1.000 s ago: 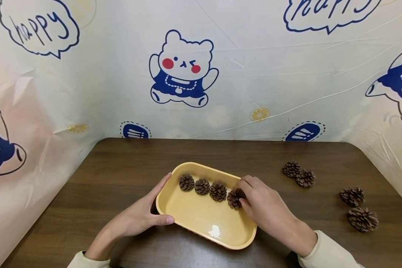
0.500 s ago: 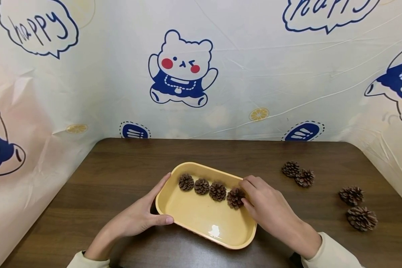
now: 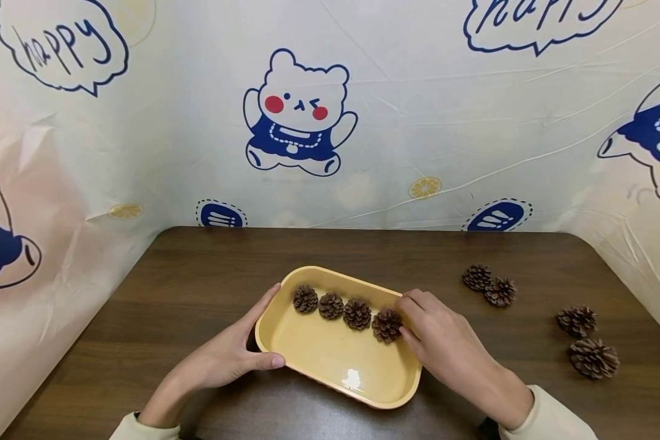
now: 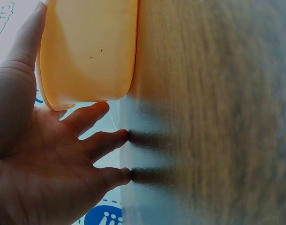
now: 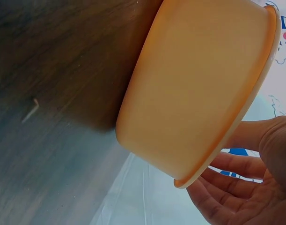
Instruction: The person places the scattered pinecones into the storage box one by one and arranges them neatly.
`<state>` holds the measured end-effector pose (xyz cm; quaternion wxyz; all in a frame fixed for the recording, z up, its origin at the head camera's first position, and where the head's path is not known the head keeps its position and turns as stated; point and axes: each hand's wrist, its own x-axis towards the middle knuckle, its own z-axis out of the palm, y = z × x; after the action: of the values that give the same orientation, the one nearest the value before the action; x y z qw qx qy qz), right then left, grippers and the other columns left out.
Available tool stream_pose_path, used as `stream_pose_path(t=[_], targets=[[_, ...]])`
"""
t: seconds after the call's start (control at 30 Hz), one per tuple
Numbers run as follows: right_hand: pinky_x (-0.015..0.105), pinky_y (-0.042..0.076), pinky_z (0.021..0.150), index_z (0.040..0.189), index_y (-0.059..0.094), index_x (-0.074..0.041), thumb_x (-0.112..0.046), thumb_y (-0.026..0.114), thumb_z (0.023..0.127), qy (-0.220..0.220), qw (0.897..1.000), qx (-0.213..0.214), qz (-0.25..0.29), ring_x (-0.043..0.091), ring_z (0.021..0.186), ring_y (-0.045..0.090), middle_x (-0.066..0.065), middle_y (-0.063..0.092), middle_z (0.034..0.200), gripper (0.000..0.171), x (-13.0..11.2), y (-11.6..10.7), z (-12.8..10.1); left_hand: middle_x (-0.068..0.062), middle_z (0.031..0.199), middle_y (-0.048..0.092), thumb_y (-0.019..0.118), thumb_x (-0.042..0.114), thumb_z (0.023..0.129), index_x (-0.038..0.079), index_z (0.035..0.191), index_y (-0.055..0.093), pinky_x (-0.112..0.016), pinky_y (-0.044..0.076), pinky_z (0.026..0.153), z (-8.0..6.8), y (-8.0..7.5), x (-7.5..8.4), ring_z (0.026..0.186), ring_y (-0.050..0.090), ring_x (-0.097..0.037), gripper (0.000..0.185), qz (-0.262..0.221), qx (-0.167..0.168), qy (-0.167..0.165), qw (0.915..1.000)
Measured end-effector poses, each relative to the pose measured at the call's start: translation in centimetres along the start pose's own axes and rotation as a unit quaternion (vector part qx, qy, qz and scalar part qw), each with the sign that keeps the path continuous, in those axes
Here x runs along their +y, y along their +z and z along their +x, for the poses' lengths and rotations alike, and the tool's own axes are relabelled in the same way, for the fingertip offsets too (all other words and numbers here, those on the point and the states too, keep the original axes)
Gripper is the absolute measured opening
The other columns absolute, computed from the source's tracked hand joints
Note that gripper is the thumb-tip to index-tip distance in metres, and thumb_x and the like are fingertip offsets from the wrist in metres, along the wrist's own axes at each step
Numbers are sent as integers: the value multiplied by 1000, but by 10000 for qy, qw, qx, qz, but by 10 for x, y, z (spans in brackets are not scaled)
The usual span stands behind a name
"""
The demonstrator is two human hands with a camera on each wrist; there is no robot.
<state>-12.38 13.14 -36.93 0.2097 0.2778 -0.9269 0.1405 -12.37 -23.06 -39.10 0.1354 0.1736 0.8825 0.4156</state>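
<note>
A yellow rectangular tray [image 3: 319,351] stands at an angle on the table, with several brown pine cones [image 3: 357,314] lined up along its far wall. My left hand [image 3: 228,357] holds the tray's left end, thumb along the near rim and fingers at the far corner. In the left wrist view, the fingers [image 4: 110,143] spread behind the tray's end. Over the right rim, my right hand [image 3: 445,339] reaches in, its fingertips right at the edge of the rightmost pine cone [image 3: 387,325]. The tray's side hides part of those fingers in the right wrist view.
On the right of the dark wooden table [image 3: 198,275] lie two pairs of loose pine cones, one pair farther back [image 3: 500,292] and one nearer [image 3: 594,359]. A printed cloth [image 3: 396,122] with bear drawings rises behind and at both sides.
My right hand has shifted slightly right, and its thumb has come off the rightmost pine cone, which now shows almost whole. The left hand and the tray hold still.
</note>
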Motion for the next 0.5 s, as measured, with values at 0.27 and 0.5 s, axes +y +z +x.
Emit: stream_pose_path(t=[0.27,0.5], targets=[[37,61,74,109,72,-10,-2,86,80,-36,10000,4,29,17,99,66,1,69,107,33,1,-1,-2,-11,176,17,83,44,89,37,169,4,-68,29,119,0,0,1,155,29,-42,113,43,-13,-26,10000],[38,61,81,109,73,-8,-1,86,79,143,9998,24,101,19,102,67,2,70,109,33,4,-5,-5,-11,176,16,82,44,90,37,169,3,-68,28,119,0,0,1,155,27,-43,112,45,-19,-14,10000]])
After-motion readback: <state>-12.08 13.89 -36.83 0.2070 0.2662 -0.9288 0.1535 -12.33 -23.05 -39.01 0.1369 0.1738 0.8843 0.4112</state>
